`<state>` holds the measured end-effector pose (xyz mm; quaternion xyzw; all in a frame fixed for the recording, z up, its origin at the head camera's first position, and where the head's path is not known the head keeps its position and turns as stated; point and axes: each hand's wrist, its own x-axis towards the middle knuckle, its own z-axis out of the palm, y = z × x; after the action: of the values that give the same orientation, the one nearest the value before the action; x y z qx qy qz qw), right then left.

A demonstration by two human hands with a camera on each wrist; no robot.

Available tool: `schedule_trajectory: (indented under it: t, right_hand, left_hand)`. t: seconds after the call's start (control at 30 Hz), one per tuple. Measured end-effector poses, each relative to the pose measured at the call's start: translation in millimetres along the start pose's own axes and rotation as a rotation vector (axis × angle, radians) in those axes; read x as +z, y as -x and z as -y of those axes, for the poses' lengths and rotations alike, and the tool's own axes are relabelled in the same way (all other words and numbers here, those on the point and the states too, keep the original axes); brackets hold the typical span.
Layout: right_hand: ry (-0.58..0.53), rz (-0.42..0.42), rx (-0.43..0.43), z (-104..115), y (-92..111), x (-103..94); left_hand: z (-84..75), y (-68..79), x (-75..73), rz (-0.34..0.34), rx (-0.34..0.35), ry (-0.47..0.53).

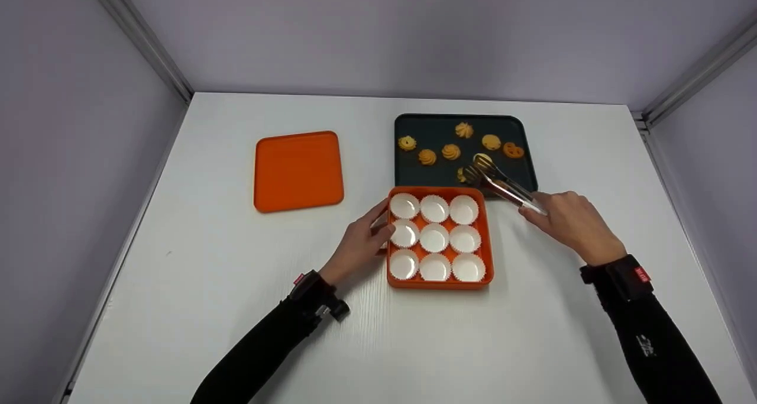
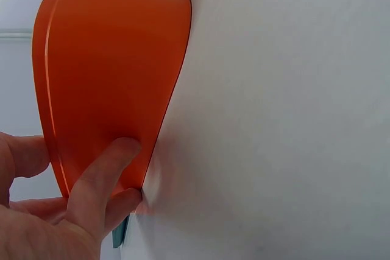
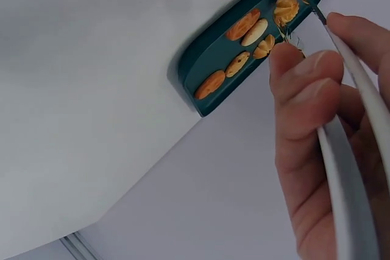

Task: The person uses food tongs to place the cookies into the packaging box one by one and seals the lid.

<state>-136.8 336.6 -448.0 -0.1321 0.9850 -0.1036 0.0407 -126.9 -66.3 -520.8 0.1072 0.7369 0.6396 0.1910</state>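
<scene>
Nearest you, the orange box (image 1: 488,251) holds nine white paper cups (image 1: 434,238); your left hand (image 1: 355,241) pinches its left wall. To its right, your right hand (image 1: 572,223) grips the metal tongs (image 1: 513,193), whose tips reach over the dark tray (image 1: 429,126); you can't tell whether they hold a cookie. Farther left lies a flat orange tray (image 1: 298,170). On the dark tray, cookies (image 1: 450,152) sit scattered just beyond the box.

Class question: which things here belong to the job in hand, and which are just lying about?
Belong to the job:
right hand, holding tongs
left hand, on the orange box
white paper cups, in the box
cookies, on the dark tray

Apparently lying about:
flat orange square, untouched, though possibly the box's lid
</scene>
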Motion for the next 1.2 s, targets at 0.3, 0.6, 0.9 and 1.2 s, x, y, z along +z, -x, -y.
schedule_trajectory:
  t: [0.3, 0.6, 0.9, 1.2]
  right_hand:
    - [-0.017, 0.037, 0.070, 8, 1, -4.8]
    - [0.055, 0.047, 0.053, 13, 1, -1.7]
    - [0.070, -0.063, -0.058, 3, 6, 14.4]
    - [0.051, -0.073, -0.058, 1, 8, 15.6]
  left_hand:
    - [0.0, 0.9, -0.6, -0.004, 0.010, 0.003]
    - [0.2, 0.5, -0.7, -0.004, 0.012, -0.003]
    - [0.0, 0.0, -0.2, 0.005, 0.005, 0.007]
    - [-0.6, 1.2, -0.5, 0.010, 0.008, 0.007]
